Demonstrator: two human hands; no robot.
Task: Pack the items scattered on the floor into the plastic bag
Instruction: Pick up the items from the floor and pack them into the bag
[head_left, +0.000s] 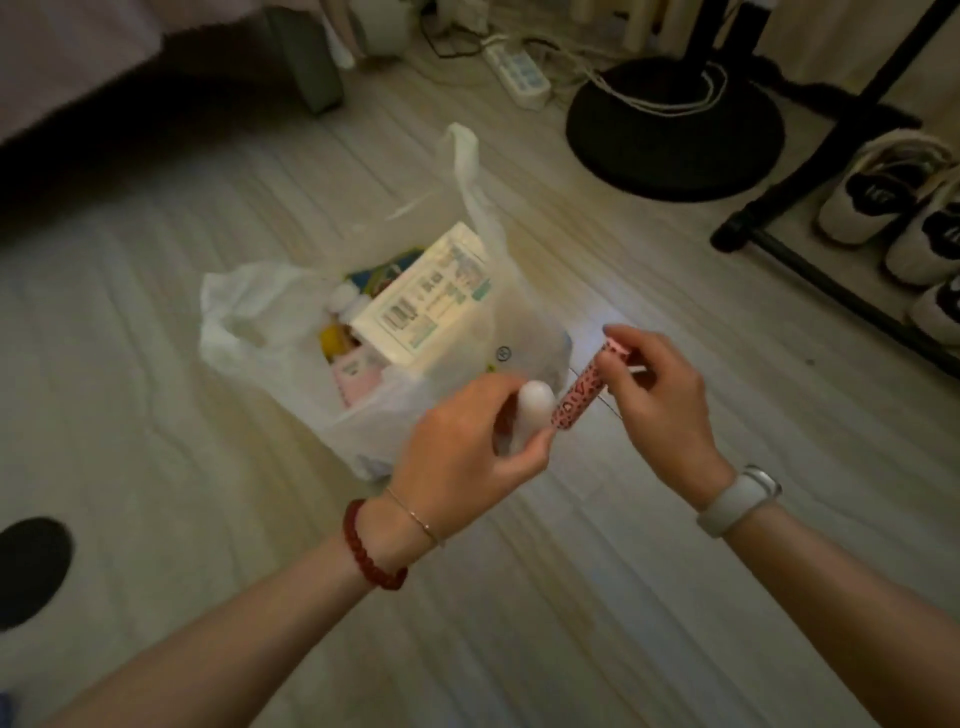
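A home, most likely my bedroom. Pale wood-look plank floor (519, 597), dim indoor light. Far left corner: the edge of a bed (78, 57) with a pinkish cover hanging over a dark gap beneath. Far edge of the floor: a white power strip (517, 73) with cords trailing over a round black stand base (675, 140). Right edge: a black metal rack (810, 280) low to the floor, white-and-black shoes (883, 197) lined up just behind its bar. Everyday household clutter, nothing commercial.

The room is dim, with a warm pool of light on the floor (597, 291) by the bag (270, 332). Corners fall dark, the whole frame is soft, and edges bend from the wide lens.
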